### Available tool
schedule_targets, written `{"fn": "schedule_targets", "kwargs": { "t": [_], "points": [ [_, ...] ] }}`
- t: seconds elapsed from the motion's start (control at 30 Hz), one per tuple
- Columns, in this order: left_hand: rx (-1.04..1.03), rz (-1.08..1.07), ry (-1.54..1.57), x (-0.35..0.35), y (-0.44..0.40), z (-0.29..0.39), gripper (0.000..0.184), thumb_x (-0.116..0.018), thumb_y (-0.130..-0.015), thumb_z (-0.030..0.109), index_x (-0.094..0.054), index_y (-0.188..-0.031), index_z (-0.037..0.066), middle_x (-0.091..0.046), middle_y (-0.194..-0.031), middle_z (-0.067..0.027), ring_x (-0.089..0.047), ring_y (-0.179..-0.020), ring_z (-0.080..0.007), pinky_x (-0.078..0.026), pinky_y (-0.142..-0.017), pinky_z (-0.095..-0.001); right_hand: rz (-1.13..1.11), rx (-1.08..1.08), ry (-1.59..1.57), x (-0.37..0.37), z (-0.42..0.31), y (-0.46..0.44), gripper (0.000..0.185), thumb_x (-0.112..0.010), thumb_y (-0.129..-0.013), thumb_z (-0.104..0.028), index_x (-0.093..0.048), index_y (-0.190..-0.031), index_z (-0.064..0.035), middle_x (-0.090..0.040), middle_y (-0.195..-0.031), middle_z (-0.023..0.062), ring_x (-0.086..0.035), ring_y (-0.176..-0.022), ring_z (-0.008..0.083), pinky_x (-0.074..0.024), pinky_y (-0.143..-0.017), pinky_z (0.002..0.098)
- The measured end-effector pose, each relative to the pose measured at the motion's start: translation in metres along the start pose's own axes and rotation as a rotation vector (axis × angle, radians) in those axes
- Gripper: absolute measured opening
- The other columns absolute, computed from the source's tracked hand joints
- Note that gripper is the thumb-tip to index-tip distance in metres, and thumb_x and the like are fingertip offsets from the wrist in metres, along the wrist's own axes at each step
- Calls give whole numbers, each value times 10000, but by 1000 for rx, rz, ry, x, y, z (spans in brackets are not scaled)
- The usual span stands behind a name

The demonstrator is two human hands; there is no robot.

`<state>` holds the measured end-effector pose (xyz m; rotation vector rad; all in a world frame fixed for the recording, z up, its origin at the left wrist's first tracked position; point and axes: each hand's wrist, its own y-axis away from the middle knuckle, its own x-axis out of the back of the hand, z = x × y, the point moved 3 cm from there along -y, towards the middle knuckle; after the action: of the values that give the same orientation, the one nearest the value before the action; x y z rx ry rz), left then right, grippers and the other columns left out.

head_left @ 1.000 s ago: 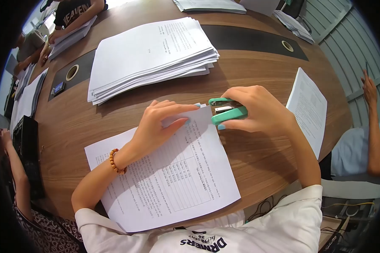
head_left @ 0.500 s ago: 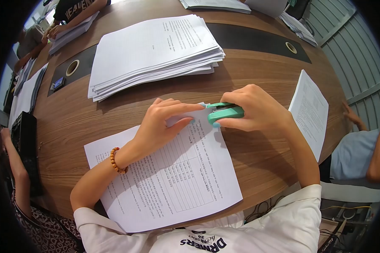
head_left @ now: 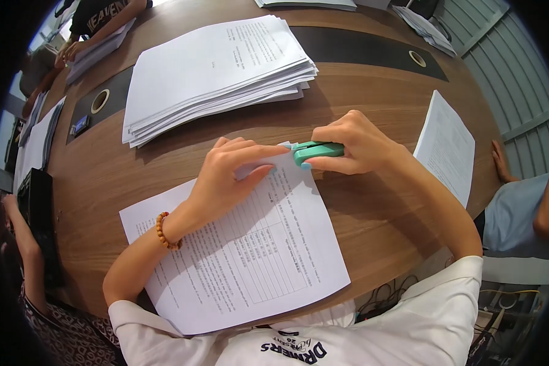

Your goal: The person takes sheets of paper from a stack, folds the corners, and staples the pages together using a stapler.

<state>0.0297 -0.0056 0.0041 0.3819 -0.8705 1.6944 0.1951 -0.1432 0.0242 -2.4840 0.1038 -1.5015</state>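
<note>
Printed sheets [head_left: 250, 244] with a table of lines lie at the table's front edge, under my left forearm. My left hand [head_left: 232, 168] pinches their far edge between thumb and index finger near the far right corner. A green stapler [head_left: 317, 152] is wrapped in my right hand [head_left: 357, 146], its front end over that corner and its two arms pressed close together. The corner inside the stapler's mouth is hidden, so a staple cannot be seen.
A thick stack of printed paper [head_left: 213, 73] lies beyond my hands. Another printed pile [head_left: 445, 146] is at the right. A small blue object [head_left: 80, 125] sits near a cable hole [head_left: 100, 101]. Other people sit around the wooden table [head_left: 372, 226], with a black box [head_left: 35, 213] at the left.
My right hand has squeezed the stapler, and the gap between its arms has narrowed at the corner. My left hand keeps its pinch on the sheets. The view has shifted slightly.
</note>
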Motion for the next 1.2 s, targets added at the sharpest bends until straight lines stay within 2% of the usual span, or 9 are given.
{"fn": "schedule_targets", "kwargs": {
  "t": [0.23,0.3,0.5,0.57,0.7,0.8,0.97,1.07,1.2],
  "points": [
    [80,29,142,2,-1,-5,346,-703,-761,20,-668,-1096,101,-698,-875,-58,-617,-747,-140,-427,-756,-283,56,-64,-206,9,4,15,416,-679,-804,-435,-648,-811,-21,-568,-572,77,-497,-455,137,-358,-419,315],
    [124,40,193,9,-3,-4,342,-730,-756,68,-655,-1088,93,-699,-860,-59,-629,-736,-152,-415,-777,-297,198,-333,-486,23,18,32,469,-642,-830,-472,-652,-935,-15,-545,-639,20,-457,-492,71,-336,-414,257],
    [197,-391,362,62,5,-29,415,-794,-690,126,-637,-1055,6,-695,-854,-98,-659,-766,-142,-504,-733,-257,553,-508,-927,1,60,81,550,-531,-896,-524,-611,-1005,9,-464,-638,-33,-383,-472,30,-278,-409,169],
    [335,-798,166,83,17,-30,380,-793,-706,126,-641,-1027,-9,-693,-869,-93,-654,-781,-126,-505,-737,-245,568,-471,-974,5,62,82,561,-521,-904,-524,-597,-1024,19,-468,-648,-30,-377,-466,31,-275,-405,172],
    [406,-798,170,116,37,-35,336,-787,-722,102,-647,-1009,-3,-676,-870,-61,-620,-775,-96,-504,-730,-228,632,-479,-1027,3,69,84,575,-507,-914,-526,-577,-1048,29,-472,-666,-26,-363,-450,32,-271,-398,172],
    [242,-12,177,193,53,-66,265,-741,-777,67,-651,-1024,35,-635,-852,-16,-560,-751,-63,-484,-687,-219,649,-490,-1028,4,65,83,567,-504,-917,-523,-581,-1039,25,-473,-664,-25,-361,-450,30,-274,-400,170],
    [436,672,-851,325,-7,-33,267,-563,-939,217,-619,-1158,74,-664,-929,-61,-619,-772,-145,-505,-703,-266,641,-484,-1025,4,65,83,560,-504,-919,-518,-584,-1042,23,-477,-665,-25,-364,-449,26,-278,-402,166],
    [47,893,-1303,300,-39,-11,293,-557,-932,242,-617,-1164,72,-669,-965,-82,-638,-788,-172,-514,-699,-265,642,-491,-1015,3,65,83,554,-505,-920,-513,-585,-1043,21,-482,-667,-24,-366,-446,24,-280,-402,165],
    [-282,831,-1253,203,-77,-27,266,-566,-891,155,-632,-1131,60,-669,-1007,-113,-654,-849,-213,-532,-731,-298,649,-497,-1015,3,64,84,550,-505,-921,-510,-586,-1038,21,-491,-672,-22,-368,-445,22,-284,-404,168]
  ]
}}
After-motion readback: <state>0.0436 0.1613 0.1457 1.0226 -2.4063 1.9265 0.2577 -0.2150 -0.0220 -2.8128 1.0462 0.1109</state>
